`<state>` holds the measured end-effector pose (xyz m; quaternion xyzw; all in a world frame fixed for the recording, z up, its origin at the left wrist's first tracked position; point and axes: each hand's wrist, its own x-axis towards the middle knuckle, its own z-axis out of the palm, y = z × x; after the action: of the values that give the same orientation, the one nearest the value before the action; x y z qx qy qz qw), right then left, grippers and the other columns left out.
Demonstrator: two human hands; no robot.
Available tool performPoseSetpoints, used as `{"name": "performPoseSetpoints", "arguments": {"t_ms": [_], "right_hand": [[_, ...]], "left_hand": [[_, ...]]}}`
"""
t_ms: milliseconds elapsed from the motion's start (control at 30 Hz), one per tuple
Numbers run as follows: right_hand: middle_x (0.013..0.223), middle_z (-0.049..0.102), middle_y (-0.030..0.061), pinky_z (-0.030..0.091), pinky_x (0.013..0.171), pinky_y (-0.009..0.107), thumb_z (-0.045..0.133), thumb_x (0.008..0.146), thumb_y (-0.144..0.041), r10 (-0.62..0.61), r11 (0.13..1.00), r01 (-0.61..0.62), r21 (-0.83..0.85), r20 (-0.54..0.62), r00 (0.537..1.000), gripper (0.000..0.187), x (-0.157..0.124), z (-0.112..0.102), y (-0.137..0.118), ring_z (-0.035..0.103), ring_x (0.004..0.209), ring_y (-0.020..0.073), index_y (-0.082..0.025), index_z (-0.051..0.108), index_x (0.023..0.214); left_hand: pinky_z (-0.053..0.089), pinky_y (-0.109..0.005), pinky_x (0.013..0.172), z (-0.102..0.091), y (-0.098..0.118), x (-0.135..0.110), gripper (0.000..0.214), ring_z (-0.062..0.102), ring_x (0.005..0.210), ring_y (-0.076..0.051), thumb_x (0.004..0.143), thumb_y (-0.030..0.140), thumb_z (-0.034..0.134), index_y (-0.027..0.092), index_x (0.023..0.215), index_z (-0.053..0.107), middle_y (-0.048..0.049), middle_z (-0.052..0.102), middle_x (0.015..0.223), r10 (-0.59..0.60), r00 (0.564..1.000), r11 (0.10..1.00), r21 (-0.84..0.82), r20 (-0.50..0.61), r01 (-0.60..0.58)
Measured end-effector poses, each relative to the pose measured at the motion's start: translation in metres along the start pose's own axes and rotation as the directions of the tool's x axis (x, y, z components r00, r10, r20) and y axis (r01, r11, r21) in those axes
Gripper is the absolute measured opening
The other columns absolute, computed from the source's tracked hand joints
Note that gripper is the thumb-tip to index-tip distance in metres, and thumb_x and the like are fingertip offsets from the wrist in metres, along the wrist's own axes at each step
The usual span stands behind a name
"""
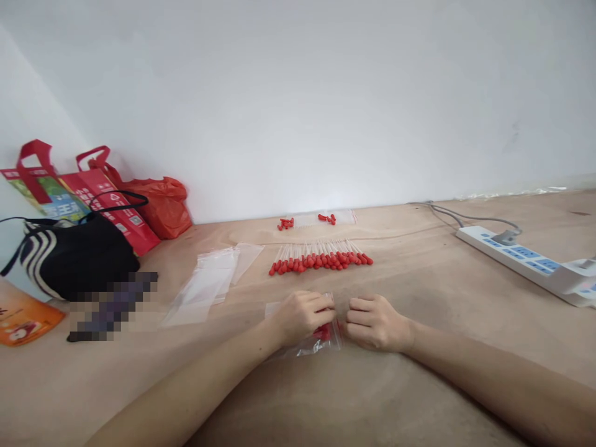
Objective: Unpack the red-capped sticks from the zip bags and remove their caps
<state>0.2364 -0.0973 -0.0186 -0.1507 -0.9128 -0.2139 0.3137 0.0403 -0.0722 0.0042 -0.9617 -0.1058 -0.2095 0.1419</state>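
My left hand [302,316] and my right hand [376,323] rest close together on the wooden table [419,385], both with fingers curled. Between them they pinch a small clear plastic bag [313,343] that holds red-tipped pieces. The bag lies partly under my left hand. Just beyond my hands lies a row of several thin white sticks with red tips [321,257]. Farther back, near the wall, two filled clear bags with red tips [321,218] lie flat.
A stack of empty clear bags [209,280] lies to the left. Red shopping bags [112,202], a black striped bag [69,254] and an orange packet [23,320] crowd the left corner. A white power strip [531,261] with cable lies at the right.
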Motion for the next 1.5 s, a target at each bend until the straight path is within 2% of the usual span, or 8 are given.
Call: {"name": "performPoseSetpoints", "arguments": {"t_ms": [367, 700, 867, 1000, 1133, 1267, 1400, 1500], "right_hand": [[0.053, 0.044, -0.0012, 0.015, 0.050, 0.028, 0.039, 0.085, -0.016, 0.029, 0.999, -0.030, -0.021, -0.042, 0.999, 0.029, 0.006, 0.003, -0.001, 0.033, 0.056, 0.0114, -0.017, 0.049, 0.058], [0.055, 0.044, -0.0010, 0.016, 0.050, 0.028, 0.028, 0.088, -0.012, -0.008, 1.000, 0.008, -0.025, -0.009, 1.000, 0.036, 0.009, 0.004, -0.001, 0.034, 0.056, 0.0111, -0.016, 0.047, 0.057], [0.058, 0.047, -0.0012, 0.018, 0.050, 0.028, 0.028, 0.089, -0.014, -0.056, 0.998, 0.057, -0.013, 0.063, 0.996, 0.034, 0.009, 0.004, 0.001, 0.036, 0.058, 0.0105, -0.017, 0.049, 0.063], [0.060, 0.049, -0.0006, 0.021, 0.052, 0.026, 0.030, 0.089, -0.016, -0.026, 0.998, 0.020, 0.053, 0.114, 0.993, 0.031, 0.005, 0.005, 0.005, 0.038, 0.060, 0.0110, -0.017, 0.050, 0.065], [0.067, 0.054, 0.0007, 0.025, 0.052, 0.025, 0.035, 0.086, -0.018, 0.069, 0.989, -0.091, 0.115, 0.183, 0.981, 0.024, 0.002, 0.003, 0.007, 0.041, 0.064, 0.0120, -0.018, 0.052, 0.069], [0.075, 0.057, 0.0026, 0.031, 0.055, 0.024, 0.038, 0.083, -0.019, 0.129, 0.959, -0.187, 0.212, 0.260, 0.957, 0.019, 0.002, -0.001, 0.008, 0.045, 0.069, 0.0128, -0.018, 0.054, 0.073], [0.085, 0.058, 0.0050, 0.037, 0.059, 0.025, 0.042, 0.075, -0.017, 0.154, 0.906, -0.247, 0.344, 0.275, 0.949, 0.014, 0.002, -0.004, 0.010, 0.048, 0.073, 0.0139, -0.018, 0.056, 0.075], [0.086, 0.058, 0.0059, 0.042, 0.067, 0.026, 0.042, 0.074, -0.013, 0.208, 0.825, -0.309, 0.473, 0.254, 0.945, 0.017, 0.004, -0.003, 0.008, 0.050, 0.076, 0.0138, -0.017, 0.058, 0.079]], "left_hand": [[0.040, -0.022, 0.056, 0.002, 0.000, -0.005, 0.026, 0.055, 0.067, -0.011, 0.088, 0.017, 0.033, 0.013, 0.078, 0.057, -0.0020, 0.061, 0.078, -0.012, 0.999, 1.000, -0.014, -0.035, 0.011], [0.033, -0.023, 0.051, -0.010, -0.005, 0.005, 0.028, 0.046, 0.059, -0.011, 0.085, 0.011, 0.039, 0.016, 0.060, 0.049, 0.0008, 0.054, 0.063, 0.224, 0.973, 0.966, 0.117, 0.063, -0.230], [0.038, -0.024, 0.058, -0.009, -0.009, 0.006, 0.024, 0.049, 0.066, -0.011, 0.086, 0.014, 0.040, 0.017, 0.063, 0.049, 0.0023, 0.055, 0.065, 0.252, 0.962, 0.959, 0.103, 0.107, -0.263], [0.041, -0.024, 0.062, -0.022, -0.017, 0.002, 0.022, 0.052, 0.073, -0.011, 0.086, 0.012, 0.039, 0.017, 0.068, 0.051, 0.0016, 0.059, 0.073, 0.242, 0.958, 0.960, 0.106, 0.155, -0.259], [0.043, -0.027, 0.076, -0.038, -0.026, -0.007, 0.020, 0.053, 0.092, -0.015, 0.087, 0.011, 0.036, 0.017, 0.086, 0.055, -0.0027, 0.062, 0.095, 0.149, 0.978, 0.988, 0.025, 0.146, -0.154], [0.042, -0.028, 0.086, -0.032, -0.019, -0.024, 0.023, 0.052, 0.100, -0.014, 0.087, 0.014, 0.035, 0.018, 0.104, 0.050, -0.0052, 0.058, 0.109, -0.066, 0.994, 0.977, -0.196, 0.084, 0.082], [0.039, -0.033, 0.093, -0.025, -0.002, -0.043, 0.037, 0.045, 0.112, -0.018, 0.085, 0.029, 0.043, 0.020, 0.121, 0.036, -0.0086, 0.050, 0.120, -0.373, 0.904, 0.841, -0.338, 0.208, 0.424], [0.038, -0.037, 0.095, -0.029, 0.005, -0.054, 0.050, 0.039, 0.119, -0.021, 0.082, 0.036, 0.047, 0.023, 0.126, 0.029, -0.0081, 0.042, 0.129, -0.456, 0.819, 0.747, -0.350, 0.350, 0.565]]}}
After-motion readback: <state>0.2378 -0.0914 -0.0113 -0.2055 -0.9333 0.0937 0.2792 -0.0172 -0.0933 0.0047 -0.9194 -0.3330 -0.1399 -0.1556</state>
